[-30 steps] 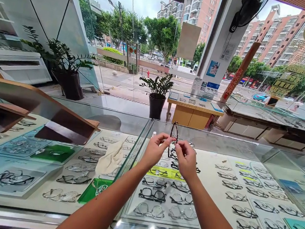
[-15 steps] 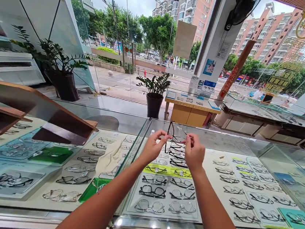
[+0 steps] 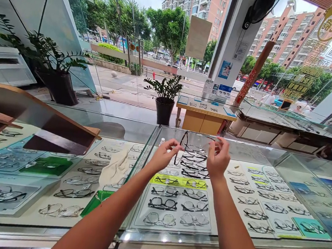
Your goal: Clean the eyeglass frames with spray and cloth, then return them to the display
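My left hand (image 3: 165, 153) pinches a pair of dark-rimmed eyeglasses (image 3: 176, 156) by the front, holding it edge-on above the glass display case (image 3: 177, 237). One thin temple arm stretches right from the rim toward my right hand (image 3: 218, 156). That hand is curled, with its thumb and fingertips at the temple's end; the exact contact is small and partly hidden. Below both hands, inside the case, lie rows of eyeglasses (image 3: 163, 203), some on a yellow strip (image 3: 160, 178).
A brown wooden stand (image 3: 60, 128) rises over the left case. A cream cloth (image 3: 115, 168) lies near the divider, and a small white bottle (image 3: 162, 141) stands past my left hand. Farther off are a potted plant (image 3: 164, 110) and a wooden display table (image 3: 202, 120).
My right hand has shifted right, away from the left hand, and its fingers look looser. The temple arm now points farther right. The camera view has turned slightly.
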`<state>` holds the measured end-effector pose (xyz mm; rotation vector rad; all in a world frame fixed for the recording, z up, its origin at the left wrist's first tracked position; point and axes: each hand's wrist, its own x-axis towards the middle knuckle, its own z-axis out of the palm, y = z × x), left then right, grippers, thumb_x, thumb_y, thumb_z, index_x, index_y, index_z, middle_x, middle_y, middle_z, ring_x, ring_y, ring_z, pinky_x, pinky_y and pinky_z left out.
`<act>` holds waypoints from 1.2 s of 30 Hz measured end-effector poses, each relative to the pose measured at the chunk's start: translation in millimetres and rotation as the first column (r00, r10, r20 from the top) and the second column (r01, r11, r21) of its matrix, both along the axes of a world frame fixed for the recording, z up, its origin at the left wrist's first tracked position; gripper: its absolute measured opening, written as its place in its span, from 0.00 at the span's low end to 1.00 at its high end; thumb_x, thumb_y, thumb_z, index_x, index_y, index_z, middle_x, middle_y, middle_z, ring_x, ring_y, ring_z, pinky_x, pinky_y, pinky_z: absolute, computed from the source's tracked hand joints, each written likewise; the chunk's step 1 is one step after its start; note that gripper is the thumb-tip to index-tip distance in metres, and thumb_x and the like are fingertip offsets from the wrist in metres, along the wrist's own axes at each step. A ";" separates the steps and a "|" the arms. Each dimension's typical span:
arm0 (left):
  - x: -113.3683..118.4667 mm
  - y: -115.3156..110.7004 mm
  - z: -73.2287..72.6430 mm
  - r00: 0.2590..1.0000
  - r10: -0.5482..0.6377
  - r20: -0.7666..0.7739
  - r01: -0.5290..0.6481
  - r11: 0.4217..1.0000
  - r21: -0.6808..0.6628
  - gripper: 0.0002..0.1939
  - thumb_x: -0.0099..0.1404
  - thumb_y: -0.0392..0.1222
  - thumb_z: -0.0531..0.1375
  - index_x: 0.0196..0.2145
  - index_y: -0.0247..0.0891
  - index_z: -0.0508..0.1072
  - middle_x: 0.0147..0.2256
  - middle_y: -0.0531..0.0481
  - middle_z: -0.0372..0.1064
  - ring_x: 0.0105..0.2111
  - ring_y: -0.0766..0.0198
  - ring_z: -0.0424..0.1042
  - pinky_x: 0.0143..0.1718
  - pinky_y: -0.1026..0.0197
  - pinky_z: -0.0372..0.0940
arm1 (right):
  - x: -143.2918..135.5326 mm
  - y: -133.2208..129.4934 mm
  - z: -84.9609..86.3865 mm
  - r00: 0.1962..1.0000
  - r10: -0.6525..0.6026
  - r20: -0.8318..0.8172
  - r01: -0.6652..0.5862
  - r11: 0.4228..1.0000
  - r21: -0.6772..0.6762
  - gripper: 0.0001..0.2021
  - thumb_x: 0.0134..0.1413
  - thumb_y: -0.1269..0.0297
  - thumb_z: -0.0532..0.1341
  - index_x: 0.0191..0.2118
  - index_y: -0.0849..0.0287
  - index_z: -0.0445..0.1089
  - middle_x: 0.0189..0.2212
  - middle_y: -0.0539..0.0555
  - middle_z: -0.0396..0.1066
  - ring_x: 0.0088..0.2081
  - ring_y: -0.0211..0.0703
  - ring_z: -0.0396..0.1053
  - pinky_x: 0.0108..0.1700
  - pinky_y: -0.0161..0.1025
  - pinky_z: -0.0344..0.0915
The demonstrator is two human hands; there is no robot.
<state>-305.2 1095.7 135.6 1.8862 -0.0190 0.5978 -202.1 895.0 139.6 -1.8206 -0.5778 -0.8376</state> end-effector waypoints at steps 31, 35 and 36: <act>3.6 -10.7 -10.2 0.989 0.116 0.089 -0.113 0.993 -0.035 0.15 0.72 0.55 0.60 0.37 0.41 0.77 0.41 0.47 0.81 0.44 0.54 0.75 0.51 0.53 0.63 | -15.7 21.9 -8.3 0.973 0.179 -0.145 -0.200 0.968 -0.150 0.17 0.62 0.65 0.57 0.54 0.56 0.75 0.52 0.58 0.77 0.37 0.45 0.74 0.47 0.45 0.70; 8.8 3.3 -8.2 0.969 0.185 0.160 -0.134 0.949 -0.287 0.17 0.68 0.58 0.64 0.38 0.41 0.76 0.42 0.45 0.81 0.46 0.54 0.77 0.53 0.52 0.65 | -12.5 19.5 -6.1 0.972 0.153 -0.177 -0.180 0.973 -0.146 0.12 0.63 0.61 0.59 0.48 0.56 0.75 0.49 0.56 0.77 0.35 0.44 0.73 0.45 0.44 0.68; 9.6 6.5 -7.0 0.962 0.215 0.169 -0.146 0.926 -0.349 0.17 0.67 0.58 0.66 0.37 0.41 0.76 0.43 0.45 0.81 0.47 0.54 0.77 0.55 0.52 0.65 | -11.8 19.2 -5.8 0.971 0.149 -0.188 -0.178 0.973 -0.146 0.11 0.63 0.61 0.59 0.47 0.56 0.76 0.47 0.56 0.77 0.34 0.44 0.73 0.44 0.44 0.68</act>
